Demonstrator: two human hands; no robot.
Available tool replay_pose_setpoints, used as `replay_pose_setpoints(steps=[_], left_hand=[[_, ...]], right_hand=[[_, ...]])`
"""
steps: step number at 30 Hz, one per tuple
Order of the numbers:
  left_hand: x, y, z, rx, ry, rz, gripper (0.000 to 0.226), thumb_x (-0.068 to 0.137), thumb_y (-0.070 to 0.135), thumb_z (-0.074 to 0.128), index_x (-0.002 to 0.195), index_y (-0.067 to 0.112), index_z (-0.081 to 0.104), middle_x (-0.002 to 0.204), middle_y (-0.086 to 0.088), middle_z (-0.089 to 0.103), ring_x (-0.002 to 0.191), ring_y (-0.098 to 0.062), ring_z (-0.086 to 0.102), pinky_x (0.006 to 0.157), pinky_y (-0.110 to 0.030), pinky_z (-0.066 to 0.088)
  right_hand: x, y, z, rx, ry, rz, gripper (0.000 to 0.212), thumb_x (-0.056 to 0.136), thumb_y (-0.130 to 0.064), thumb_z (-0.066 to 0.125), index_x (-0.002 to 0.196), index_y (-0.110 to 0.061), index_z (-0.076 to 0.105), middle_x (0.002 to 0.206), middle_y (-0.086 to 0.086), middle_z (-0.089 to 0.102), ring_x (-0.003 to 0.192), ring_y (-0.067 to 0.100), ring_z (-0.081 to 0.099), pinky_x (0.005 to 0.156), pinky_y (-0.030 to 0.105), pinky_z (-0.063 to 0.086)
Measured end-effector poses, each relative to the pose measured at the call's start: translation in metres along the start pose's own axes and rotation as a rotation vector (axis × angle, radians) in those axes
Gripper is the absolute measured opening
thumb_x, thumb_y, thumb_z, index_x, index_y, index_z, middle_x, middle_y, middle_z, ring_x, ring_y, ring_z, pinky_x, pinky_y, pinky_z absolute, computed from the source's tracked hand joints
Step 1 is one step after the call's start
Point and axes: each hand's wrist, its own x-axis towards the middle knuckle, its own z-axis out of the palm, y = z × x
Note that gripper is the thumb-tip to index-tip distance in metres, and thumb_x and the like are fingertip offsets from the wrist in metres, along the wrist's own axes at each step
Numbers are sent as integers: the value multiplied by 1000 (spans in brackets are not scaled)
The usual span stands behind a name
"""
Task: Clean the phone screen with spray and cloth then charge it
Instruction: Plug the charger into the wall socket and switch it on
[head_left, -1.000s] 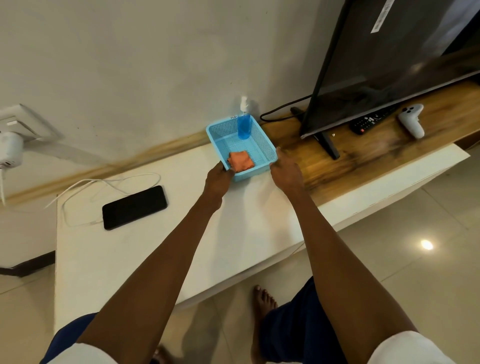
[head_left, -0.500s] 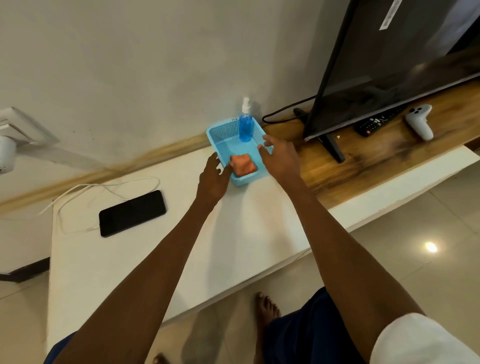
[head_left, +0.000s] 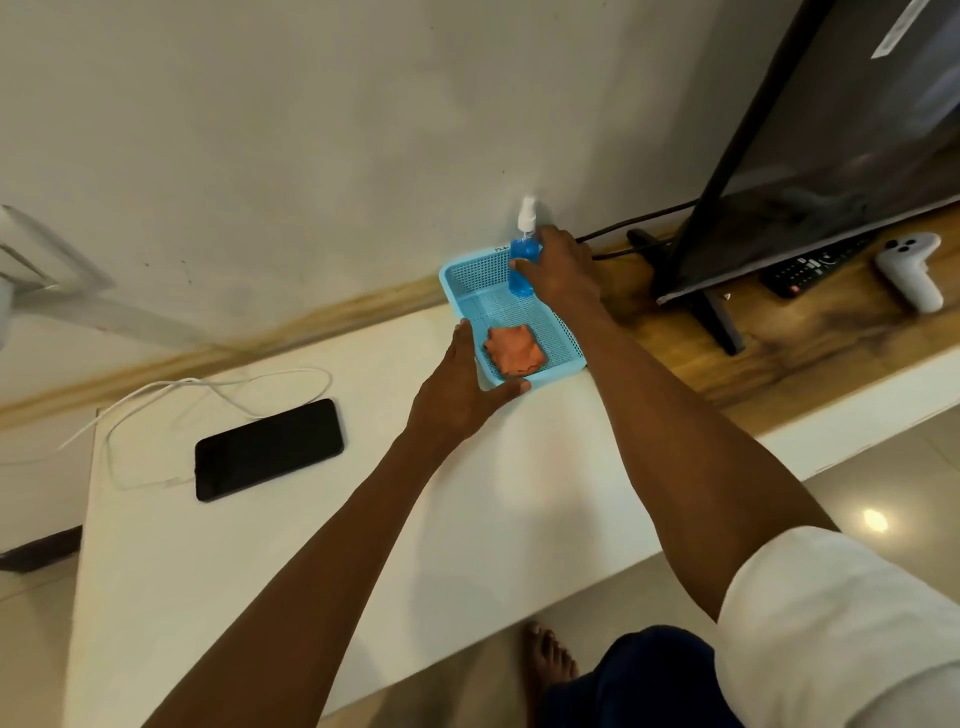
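Observation:
A light blue mesh basket (head_left: 460, 283) stands on the white counter near the wall. A blue spray bottle (head_left: 520, 248) with a white nozzle stands upright in the basket's far corner, and my right hand (head_left: 561, 267) is wrapped around its body. An orange cloth (head_left: 514, 349) lies folded in the basket's near half. My left hand (head_left: 465, 387) braces the basket's near left corner, thumb along the front rim. The black phone (head_left: 269, 449) lies face up on the counter at the left, with a white charging cable (head_left: 218, 387) looped behind it.
A TV (head_left: 841, 140) on a stand fills the right on a wooden shelf (head_left: 779, 358), with a black remote (head_left: 810, 265) and a white controller (head_left: 911, 275) below it. A wall socket with a charger sits at the far left edge. My bare foot shows on the tiled floor.
My right hand reached past the cloth to the far end of the basket and closed around the spray bottle. My left hand shifted to hold the basket's near corner.

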Motion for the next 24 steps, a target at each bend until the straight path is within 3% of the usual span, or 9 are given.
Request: replay_pose_setpoints(steps=[5, 8, 12, 14, 16, 19, 22, 24], left_hand=[[2, 2, -1, 48, 5, -31, 86, 82, 38, 78, 150, 23, 27, 144, 6, 47, 113, -1, 48, 70, 9, 37], [3, 4, 0, 26, -4, -25, 84, 82, 35, 78, 149, 21, 28, 144, 5, 47, 112, -1, 49, 77, 8, 38], [0, 9, 0, 13, -12, -37, 87, 82, 35, 79, 150, 22, 26, 147, 5, 45, 115, 1, 48, 98, -19, 46], [-5, 9, -2, 38, 3, -68, 92, 80, 43, 78, 151, 26, 23, 150, 7, 42, 121, 0, 45, 98, -19, 45], [-13, 8, -3, 110, 22, -133, 102, 77, 55, 75, 155, 28, 14, 157, 7, 34, 134, -9, 43, 99, -21, 40], [-25, 4, -5, 246, 56, -139, 104, 78, 65, 68, 157, 30, 10, 162, 7, 28, 143, -18, 37, 109, -36, 38], [-30, 0, -6, 462, 60, -27, 93, 86, 64, 60, 157, 23, 18, 160, 3, 32, 142, -19, 40, 114, -39, 38], [-30, 0, -3, 526, 68, -29, 87, 91, 62, 52, 157, 17, 19, 162, -1, 29, 142, -21, 39, 115, -41, 36]], right_hand=[[-2, 1, 3, -22, 29, -18, 52, 88, -47, 67, 129, -19, 52, 126, 4, 62, 113, 25, 58, 88, 36, 48], [-3, 2, 1, -77, 43, 4, 53, 86, -50, 67, 126, -18, 53, 122, 4, 63, 109, 23, 58, 82, 31, 45], [-7, 0, -7, -108, -7, 8, 51, 86, -53, 66, 122, -19, 55, 118, 4, 64, 106, 23, 58, 87, 35, 50], [-14, -3, -14, -55, -25, 28, 49, 87, -52, 66, 121, -18, 54, 116, 3, 66, 102, 22, 62, 86, 38, 54], [-28, -4, -20, -40, 29, 46, 47, 88, -50, 64, 119, -17, 52, 109, 2, 67, 93, 19, 64, 78, 33, 55], [-54, 1, -21, -104, 138, -3, 34, 90, -46, 64, 111, -21, 54, 96, -1, 68, 73, 10, 57, 63, 22, 45], [-63, 1, -15, -150, -132, -126, 18, 93, -34, 65, 109, -28, 61, 106, 0, 70, 80, 10, 60, 67, 20, 46], [-59, -1, -14, -158, -325, -208, 27, 93, -27, 65, 120, -28, 63, 122, 0, 65, 96, 15, 60, 77, 21, 44]])
